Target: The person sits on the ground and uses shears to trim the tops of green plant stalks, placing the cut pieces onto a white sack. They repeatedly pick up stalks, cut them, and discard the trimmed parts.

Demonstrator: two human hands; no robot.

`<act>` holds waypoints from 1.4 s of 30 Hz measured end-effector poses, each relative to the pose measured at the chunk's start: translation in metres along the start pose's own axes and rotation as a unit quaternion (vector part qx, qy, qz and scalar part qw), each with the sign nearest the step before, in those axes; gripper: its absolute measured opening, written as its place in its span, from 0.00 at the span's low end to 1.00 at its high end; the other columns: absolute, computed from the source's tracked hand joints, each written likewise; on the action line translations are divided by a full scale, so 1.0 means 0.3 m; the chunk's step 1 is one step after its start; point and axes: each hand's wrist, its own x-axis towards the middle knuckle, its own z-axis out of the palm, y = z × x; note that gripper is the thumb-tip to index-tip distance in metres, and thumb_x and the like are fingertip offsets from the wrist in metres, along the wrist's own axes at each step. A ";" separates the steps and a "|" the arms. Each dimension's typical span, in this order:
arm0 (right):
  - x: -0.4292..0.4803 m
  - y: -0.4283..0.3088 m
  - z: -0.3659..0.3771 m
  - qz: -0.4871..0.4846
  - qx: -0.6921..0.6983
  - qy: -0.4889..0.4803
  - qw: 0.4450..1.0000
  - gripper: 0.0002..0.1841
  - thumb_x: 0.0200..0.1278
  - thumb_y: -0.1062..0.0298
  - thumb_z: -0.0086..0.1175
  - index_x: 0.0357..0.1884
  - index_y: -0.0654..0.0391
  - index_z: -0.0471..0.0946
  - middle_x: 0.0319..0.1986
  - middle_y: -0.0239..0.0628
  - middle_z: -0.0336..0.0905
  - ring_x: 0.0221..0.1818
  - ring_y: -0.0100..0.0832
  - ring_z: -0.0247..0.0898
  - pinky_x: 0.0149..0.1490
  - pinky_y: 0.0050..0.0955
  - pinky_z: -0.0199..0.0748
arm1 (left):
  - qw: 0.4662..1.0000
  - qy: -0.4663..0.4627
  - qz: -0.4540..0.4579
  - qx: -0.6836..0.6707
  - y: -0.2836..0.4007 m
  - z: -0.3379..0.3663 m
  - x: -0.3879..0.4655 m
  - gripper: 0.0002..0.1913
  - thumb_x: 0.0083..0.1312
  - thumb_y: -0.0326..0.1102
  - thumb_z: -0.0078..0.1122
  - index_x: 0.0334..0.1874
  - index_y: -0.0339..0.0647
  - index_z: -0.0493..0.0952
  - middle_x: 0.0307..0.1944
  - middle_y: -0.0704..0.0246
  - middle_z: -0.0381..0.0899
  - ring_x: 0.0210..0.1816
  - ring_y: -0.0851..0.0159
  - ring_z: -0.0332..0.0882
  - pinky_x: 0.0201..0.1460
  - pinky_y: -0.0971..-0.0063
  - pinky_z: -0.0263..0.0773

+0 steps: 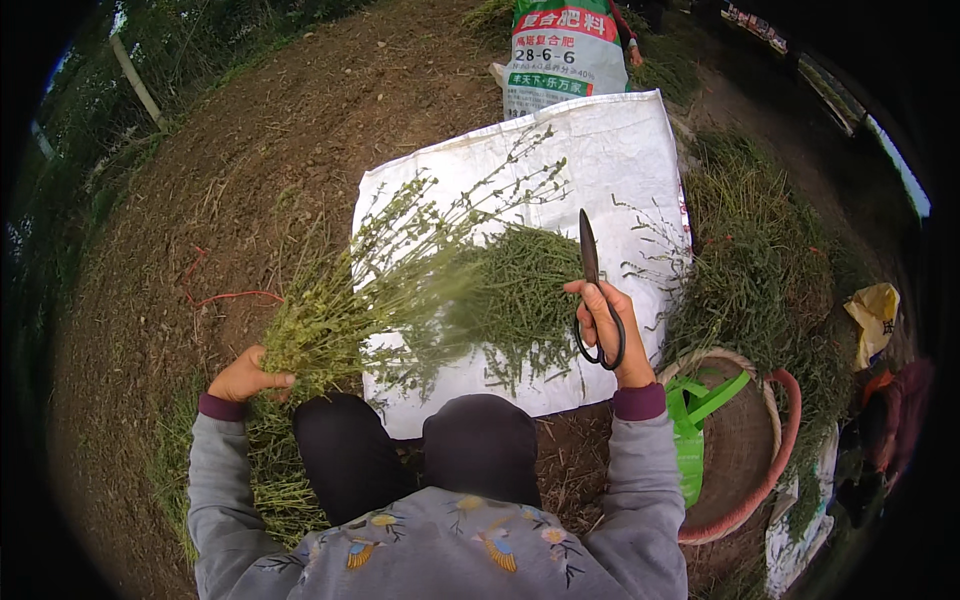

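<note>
My left hand point(251, 377) is at the near end of a loose bundle of yellowish-green plant stalks point(322, 330). Its thumb sticks out below the bundle, and the other fingers are partly hidden by it. Those stalks fan out over a white woven sheet point(607, 142), blurred around the middle. In my right hand point(611, 322) is a pair of black-handled scissors point(590, 247), blades together and pointing away from me. Just left of the scissors, a heap of short green cut sprigs point(532, 277) lies on the sheet. A few thin sprigs point(652, 240) lie at its right side.
A printed fertilizer sack point(566, 60) stands beyond the sheet, with another person's hand point(636, 56) beside it. Cut plants point(757, 247) are piled at right. Nearer stands a basket point(780, 465) holding a green bag point(690, 435). Red string point(232, 296) lies on the soil at left.
</note>
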 end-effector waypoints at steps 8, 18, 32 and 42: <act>-0.100 0.078 0.084 -0.007 -0.090 -0.106 0.990 0.28 0.79 0.48 0.54 0.67 0.62 0.74 0.31 0.23 0.69 0.32 0.18 0.65 0.39 0.21 0.65 | 0.997 -0.025 -0.043 -0.054 -0.072 -0.006 0.038 0.13 0.67 0.36 0.72 0.47 0.39 0.79 0.27 0.67 0.83 0.27 0.69 0.80 0.27 0.74 0.69; -0.088 0.089 0.199 0.001 -0.066 -0.122 0.990 0.31 0.77 0.46 0.56 0.69 0.61 0.74 0.32 0.23 0.70 0.33 0.18 0.66 0.38 0.21 0.66 | 0.994 -0.008 -0.057 -0.088 -0.072 -0.002 0.029 0.18 0.66 0.36 0.74 0.52 0.39 0.76 0.29 0.68 0.82 0.28 0.68 0.80 0.27 0.75 0.68; -0.114 0.075 0.249 -0.058 -0.103 -0.147 0.982 0.27 0.76 0.54 0.59 0.69 0.62 0.74 0.33 0.22 0.67 0.35 0.18 0.62 0.41 0.21 0.63 | 0.999 -0.015 -0.032 -0.039 -0.010 0.052 0.087 0.12 0.68 0.39 0.73 0.42 0.40 0.80 0.26 0.71 0.81 0.27 0.71 0.79 0.27 0.75 0.69; -0.095 0.057 0.286 -0.049 -0.090 -0.075 0.992 0.15 0.74 0.63 0.63 0.54 0.62 0.83 0.22 0.16 0.64 0.24 0.13 0.57 0.29 0.19 0.55 | 0.997 -0.001 -0.057 -0.052 0.026 0.098 0.105 0.14 0.69 0.39 0.73 0.44 0.38 0.79 0.25 0.70 0.80 0.26 0.70 0.79 0.28 0.74 0.69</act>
